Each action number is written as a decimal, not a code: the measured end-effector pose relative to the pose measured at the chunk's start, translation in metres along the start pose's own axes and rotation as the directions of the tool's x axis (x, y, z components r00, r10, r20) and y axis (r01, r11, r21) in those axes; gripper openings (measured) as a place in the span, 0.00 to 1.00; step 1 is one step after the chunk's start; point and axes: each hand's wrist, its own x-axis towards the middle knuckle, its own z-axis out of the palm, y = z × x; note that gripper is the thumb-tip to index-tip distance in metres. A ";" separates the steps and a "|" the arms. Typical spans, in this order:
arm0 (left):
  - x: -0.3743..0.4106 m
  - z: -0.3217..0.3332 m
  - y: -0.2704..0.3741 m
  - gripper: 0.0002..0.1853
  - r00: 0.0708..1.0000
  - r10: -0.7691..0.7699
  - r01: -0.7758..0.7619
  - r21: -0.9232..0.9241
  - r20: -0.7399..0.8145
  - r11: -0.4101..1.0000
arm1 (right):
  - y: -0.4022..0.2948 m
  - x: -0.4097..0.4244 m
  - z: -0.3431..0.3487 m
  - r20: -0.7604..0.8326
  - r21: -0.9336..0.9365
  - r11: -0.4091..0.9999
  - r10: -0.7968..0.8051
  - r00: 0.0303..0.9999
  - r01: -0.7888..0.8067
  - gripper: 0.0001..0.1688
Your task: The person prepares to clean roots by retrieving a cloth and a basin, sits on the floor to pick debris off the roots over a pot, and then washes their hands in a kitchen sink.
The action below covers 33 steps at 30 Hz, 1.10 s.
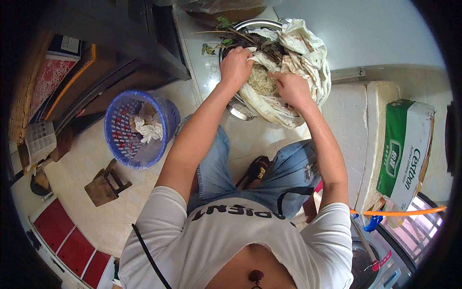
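A white, stained cloth lies bunched in and over the rim of a round metal pot. Pale, rice-like grain sits in a hollow of the cloth. Across the far side of the pot lie dark leafy stems, some with green leaves. My left hand pinches a fold of the cloth at the pot's left side. Over the right edge of the grain is my right hand, its index finger reaching to the grain and the other fingers curled; whether they grip cloth is hidden.
A blue plastic basket with a liner and crumpled waste stands at left, near a small wooden stool. At right, a green and white Cestbon carton rests by a white foam box. An orange hose crosses the lower right.
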 end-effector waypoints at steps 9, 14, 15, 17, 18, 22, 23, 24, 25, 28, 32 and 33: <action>0.000 -0.001 0.004 0.07 1.000 0.005 -0.005 -0.012 -0.004 1.000 | -0.015 0.030 0.014 0.239 -0.271 0.962 0.024 0.971 0.043 0.16; -0.001 -0.002 0.002 0.07 1.000 0.007 -0.007 -0.015 -0.016 1.000 | -0.007 0.035 0.003 0.252 -0.110 0.992 0.085 0.964 -0.058 0.18; 0.000 -0.002 0.003 0.07 1.000 0.009 -0.009 -0.013 -0.008 1.000 | -0.005 0.038 0.004 0.258 -0.083 0.994 0.085 0.962 -0.065 0.18; 0.001 -0.003 0.004 0.07 1.000 0.012 -0.012 -0.007 0.008 1.000 | 0.000 0.046 0.017 0.305 -0.050 0.994 0.112 0.946 -0.101 0.19; 0.001 -0.002 0.003 0.07 1.000 0.017 -0.017 -0.013 0.000 1.000 | -0.002 0.051 0.020 0.328 -0.031 0.993 0.121 0.937 -0.117 0.19; 0.001 -0.001 0.002 0.07 0.999 0.018 -0.019 -0.030 -0.026 0.999 | -0.009 0.074 0.031 0.397 0.001 0.994 0.096 0.913 -0.105 0.19; 0.001 -0.001 0.002 0.07 0.999 0.014 -0.015 -0.032 -0.031 0.999 | -0.009 0.080 0.034 0.429 0.007 0.993 0.103 0.897 -0.117 0.18; 0.002 -0.001 0.002 0.08 1.000 0.014 -0.015 -0.030 -0.025 0.999 | -0.008 0.085 0.038 0.460 0.014 0.992 0.107 0.882 -0.127 0.18; 0.002 0.000 0.001 0.08 1.000 0.014 -0.015 -0.029 -0.019 0.999 | -0.006 0.089 0.043 0.491 -0.026 0.997 0.071 0.868 -0.067 0.19; 0.003 0.002 0.000 0.08 0.999 0.028 -0.029 -0.030 -0.020 0.999 | -0.002 0.094 0.054 0.526 -0.096 0.995 0.047 0.849 0.005 0.19; 0.003 -0.001 0.002 0.08 1.000 0.015 -0.016 -0.031 -0.015 0.999 | -0.001 0.084 0.050 0.477 -0.094 0.995 0.070 0.876 -0.029 0.15; 0.002 -0.002 0.000 0.08 1.000 0.009 -0.010 -0.035 -0.020 0.999 | -0.004 0.078 0.038 0.479 -0.099 0.995 0.038 0.877 0.012 0.15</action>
